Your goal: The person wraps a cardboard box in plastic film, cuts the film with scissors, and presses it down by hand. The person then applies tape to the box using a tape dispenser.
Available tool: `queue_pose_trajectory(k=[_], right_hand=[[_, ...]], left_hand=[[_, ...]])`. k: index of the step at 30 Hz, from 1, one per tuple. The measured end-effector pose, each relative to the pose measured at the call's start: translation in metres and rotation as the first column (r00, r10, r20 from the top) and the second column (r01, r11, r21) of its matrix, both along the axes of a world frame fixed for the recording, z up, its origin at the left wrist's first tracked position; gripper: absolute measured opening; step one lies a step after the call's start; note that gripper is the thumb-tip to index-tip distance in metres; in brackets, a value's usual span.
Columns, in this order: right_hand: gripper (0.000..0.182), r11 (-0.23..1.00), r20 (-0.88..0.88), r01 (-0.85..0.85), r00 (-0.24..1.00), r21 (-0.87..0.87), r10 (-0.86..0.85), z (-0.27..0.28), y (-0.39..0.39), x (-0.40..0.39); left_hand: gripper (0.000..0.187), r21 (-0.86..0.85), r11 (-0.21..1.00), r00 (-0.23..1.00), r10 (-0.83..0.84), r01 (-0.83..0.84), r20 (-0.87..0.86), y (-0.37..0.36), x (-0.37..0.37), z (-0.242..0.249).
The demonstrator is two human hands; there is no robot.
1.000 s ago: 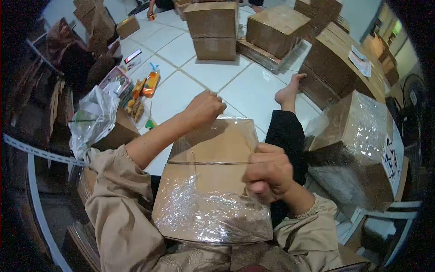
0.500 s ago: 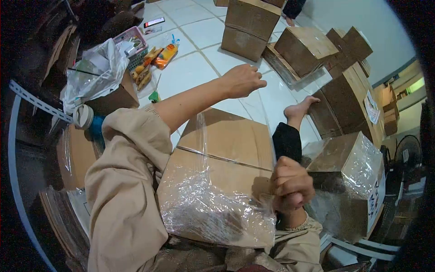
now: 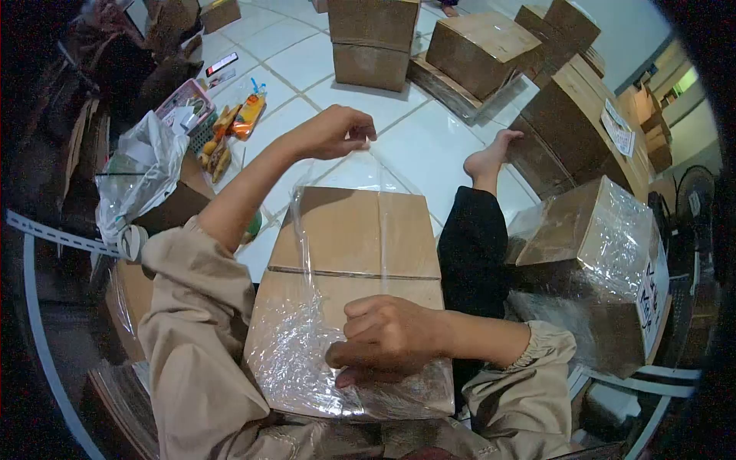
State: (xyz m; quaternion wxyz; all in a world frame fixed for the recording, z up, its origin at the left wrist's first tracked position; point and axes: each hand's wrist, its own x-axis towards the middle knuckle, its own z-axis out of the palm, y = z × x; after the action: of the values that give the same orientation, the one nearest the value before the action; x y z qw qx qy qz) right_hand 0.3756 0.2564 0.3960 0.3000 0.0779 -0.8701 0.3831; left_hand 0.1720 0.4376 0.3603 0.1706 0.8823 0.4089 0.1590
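A cardboard box [image 3: 353, 230] sits in front of my lap, its lower part covered in crinkled clear plastic wrap [image 3: 287, 349]. Beyond the box's far edge, my left hand [image 3: 337, 132] is closed in a pinch. A see-through sheet of the wrap stretches from its fingertips down to the box. My right hand [image 3: 391, 337] is over the near half of the box, with curled fingers pointing left. What those fingers hold, if anything, is hidden.
A wrapped box [image 3: 579, 268] with handwriting stands at right, near a larger carton [image 3: 571, 146]. More cartons [image 3: 372, 46] stand at the back. A white plastic bag [image 3: 142, 169] and snack packs [image 3: 249, 115] are at left. A bare foot [image 3: 491, 157] rests on the tiles.
My right hand has moved left from the box's right side to above its middle. My left hand has shifted left in view, and the camera view has shifted slightly.
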Motion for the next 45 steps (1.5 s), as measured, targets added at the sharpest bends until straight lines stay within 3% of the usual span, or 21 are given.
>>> queue_pose_trajectory(k=[1, 2, 5, 7, 8, 11, 16, 21, 23, 24, 25, 26, 27, 28, 30, 31, 32, 35, 45], right_hand=[[0.018, 1.000, 0.001, -0.003, 1.000, 0.006, 0.003, -0.002, -0.001, -0.002], [0.019, 1.000, -0.004, -0.003, 1.000, 0.009, 0.003, -0.002, -0.001, -0.003], [0.021, 0.999, 0.037, 0.000, 0.999, 0.036, -0.001, -0.002, -0.001, -0.003], [0.023, 0.997, 0.060, 0.013, 0.998, 0.073, -0.017, -0.004, -0.003, -0.004], [0.026, 0.994, 0.069, 0.025, 0.997, 0.104, -0.033, -0.006, -0.003, -0.005], [0.025, 0.992, 0.073, 0.032, 0.996, 0.119, -0.041, -0.005, -0.003, -0.003], [0.023, 0.995, 0.005, 0.055, 0.998, 0.084, -0.056, -0.003, -0.001, -0.004], [0.020, 0.992, 0.030, 0.075, 0.996, 0.104, -0.078, 0.001, 0.004, 0.001], [0.012, 0.944, -0.216, 0.326, 0.925, 0.038, -0.311, 0.008, 0.012, 0.005], [0.012, 0.900, -0.202, 0.434, 0.879, -0.041, -0.432, 0.012, 0.017, 0.015], [0.016, 0.826, -0.095, 0.522, 0.830, -0.213, -0.549, 0.019, 0.020, 0.027], [0.021, 0.711, 0.020, 0.592, 0.774, -0.381, -0.633, 0.026, 0.023, 0.040], [0.027, 0.498, 0.236, 0.636, 0.726, -0.589, -0.646, 0.033, 0.023, 0.052], [0.027, 0.501, 0.236, 0.638, 0.724, -0.584, -0.648, 0.027, 0.023, 0.060], [0.037, 0.535, 0.408, 0.806, 0.590, -0.252, -0.697, -0.007, 0.020, 0.074], [0.048, 0.657, 0.505, 0.715, 0.669, -0.237, -0.546, -0.025, 0.016, 0.076], [0.053, 0.730, 0.516, 0.658, 0.698, -0.187, -0.497, -0.033, 0.009, 0.076], [0.062, 0.814, 0.562, 0.577, 0.694, -0.062, -0.449, -0.032, 0.006, 0.074], [0.074, 0.868, 0.695, 0.447, 0.552, 0.219, -0.460, -0.018, 0.009, 0.068]], left_hand=[[0.028, -0.237, 0.971, 0.990, 0.000, 0.033, 0.139, -0.010, 0.001, 0.012], [0.044, -0.141, 0.983, 0.987, -0.097, 0.115, 0.125, -0.020, 0.003, 0.024], [0.050, 0.044, 0.958, 0.954, -0.286, 0.283, 0.094, -0.056, 0.019, 0.035], [0.038, 0.071, 0.961, 0.926, -0.236, 0.267, -0.294, -0.077, 0.041, 0.042], [0.023, 0.211, 0.914, 0.913, -0.275, 0.346, -0.302, -0.079, 0.042, 0.026], [0.016, 0.256, 0.880, 0.867, -0.274, 0.401, -0.416, -0.082, 0.049, 0.006], [0.014, 0.242, 0.885, 0.860, -0.268, 0.398, -0.433, -0.077, 0.041, -0.008], [0.005, 0.273, 0.913, 0.932, -0.223, 0.302, -0.285, -0.068, 0.027, 0.000], [0.006, 0.244, 0.939, 0.956, -0.185, 0.241, -0.229, -0.067, 0.026, 0.002], [0.006, 0.225, 0.953, 0.964, -0.156, 0.204, -0.215, -0.067, 0.026, 0.002], [0.007, 0.209, 0.964, 0.972, -0.124, 0.166, -0.201, -0.065, 0.025, 0.003], [0.013, 0.174, 0.977, 0.991, -0.111, 0.122, -0.075, -0.064, 0.023, 0.000], [0.013, 0.177, 0.976, 0.991, -0.114, 0.125, -0.073, -0.063, 0.021, 0.000], [0.013, 0.123, 0.986, 0.994, -0.111, 0.109, 0.010, -0.062, 0.019, 0.001], [0.014, 0.075, 0.993, 0.991, -0.095, 0.088, 0.098, -0.061, 0.017, 0.003], [0.010, 0.037, 0.997, 0.988, -0.072, 0.068, 0.139, -0.062, 0.017, 0.004], [0.007, -0.002, 0.999, 0.983, -0.052, 0.053, 0.176, -0.062, 0.017, 0.005], [0.007, 0.041, 0.998, 0.985, -0.062, 0.057, 0.162, -0.062, 0.015, 0.004], [0.007, 0.073, 0.997, 0.994, -0.017, 0.009, 0.106, -0.082, 0.008, 0.008]])
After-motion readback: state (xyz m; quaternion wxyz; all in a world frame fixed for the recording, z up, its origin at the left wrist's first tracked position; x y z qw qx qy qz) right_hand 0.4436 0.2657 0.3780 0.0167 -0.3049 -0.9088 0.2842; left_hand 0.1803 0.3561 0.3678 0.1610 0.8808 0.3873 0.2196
